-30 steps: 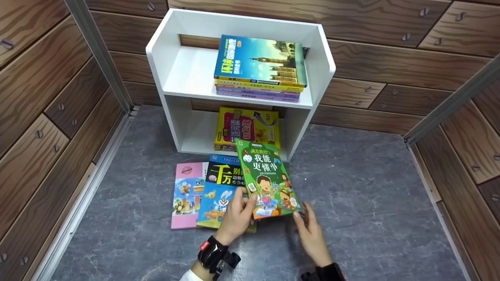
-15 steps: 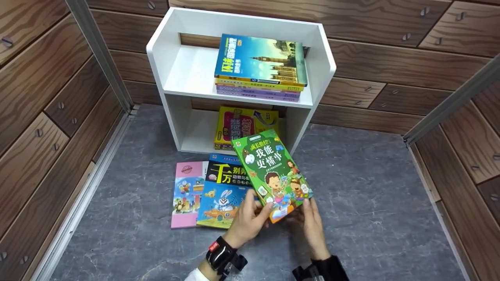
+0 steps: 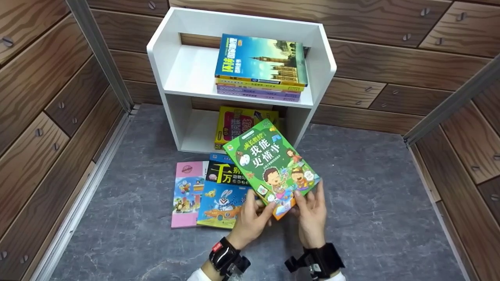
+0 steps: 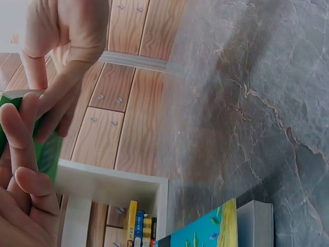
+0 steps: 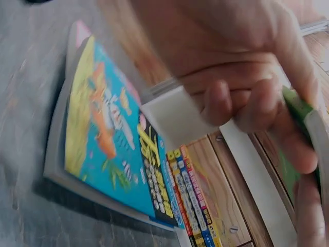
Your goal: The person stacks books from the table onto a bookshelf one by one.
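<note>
Tilted above the floor, a green children's book (image 3: 269,164) with cartoon children on its cover is held between both hands. My left hand (image 3: 250,220) pinches its lower left edge, thumb on the cover and fingers beneath. At the lower right corner my right hand (image 3: 313,214) grips it, thumb over the cover and the other fingers under and along the edge. A blue book (image 3: 222,199) with a rabbit in a car lies just left of the green one, partly covered by it in the head view. Beside that, a pink book (image 3: 185,199) is partly tucked under the blue one.
Behind stands a white two-tier shelf (image 3: 238,97). Its upper tier bears a stack of books topped by a blue-covered one (image 3: 259,58); yellow books (image 3: 230,125) lie in the lower tier. Wood-patterned panels (image 3: 390,35) enclose the grey floor (image 3: 371,203).
The green book has turned anticlockwise and come away from the shelf, its lower end moving right. My right hand, earlier beside its corner, now grips it. My left hand has shifted right.
</note>
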`<state>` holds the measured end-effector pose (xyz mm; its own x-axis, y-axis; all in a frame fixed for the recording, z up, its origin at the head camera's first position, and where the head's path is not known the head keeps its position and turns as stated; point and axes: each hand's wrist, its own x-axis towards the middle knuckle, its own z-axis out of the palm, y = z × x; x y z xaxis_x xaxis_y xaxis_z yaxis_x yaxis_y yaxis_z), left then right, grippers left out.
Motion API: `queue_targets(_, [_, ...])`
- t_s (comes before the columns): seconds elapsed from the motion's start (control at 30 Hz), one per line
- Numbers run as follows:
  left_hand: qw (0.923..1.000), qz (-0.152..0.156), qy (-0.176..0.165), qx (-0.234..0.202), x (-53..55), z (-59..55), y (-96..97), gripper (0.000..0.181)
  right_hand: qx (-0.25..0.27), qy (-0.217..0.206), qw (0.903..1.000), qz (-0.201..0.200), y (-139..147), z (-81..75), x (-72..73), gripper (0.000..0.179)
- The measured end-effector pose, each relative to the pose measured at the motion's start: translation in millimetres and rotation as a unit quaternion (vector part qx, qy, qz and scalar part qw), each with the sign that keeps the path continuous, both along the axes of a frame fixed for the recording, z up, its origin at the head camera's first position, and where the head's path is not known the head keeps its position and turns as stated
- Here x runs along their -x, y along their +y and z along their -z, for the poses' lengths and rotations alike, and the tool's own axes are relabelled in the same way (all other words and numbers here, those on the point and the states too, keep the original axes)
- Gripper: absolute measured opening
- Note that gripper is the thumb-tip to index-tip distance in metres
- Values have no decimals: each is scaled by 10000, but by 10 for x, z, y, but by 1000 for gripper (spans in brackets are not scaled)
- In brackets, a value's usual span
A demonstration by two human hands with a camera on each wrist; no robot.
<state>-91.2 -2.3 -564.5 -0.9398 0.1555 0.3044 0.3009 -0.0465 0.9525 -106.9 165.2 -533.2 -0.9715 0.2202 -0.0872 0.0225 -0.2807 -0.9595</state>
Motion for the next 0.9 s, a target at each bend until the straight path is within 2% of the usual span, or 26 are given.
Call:
queue_targets(0.23, [9994,176,-290,-45,27,-44,-88,39,-81,422,9991,63,130,-86,21,89])
queue_targets(0.5, [9966,-438,-443,-546,184,-169,-379,42,-371,625,9970,-271,343,-175,42,85])
queue_targets(0.7, [9935,-750,-490,-708,227,-255,-622,45,-664,789,9925,-660,509,-241,86,82])
queue_targets(0.8, [9952,-545,-569,-576,226,-266,-726,49,-958,874,9876,-888,591,-262,123,80])
queue_targets(0.9, [9965,-2,-706,-450,203,-242,-793,57,-1220,976,9814,-1113,658,-272,174,76])
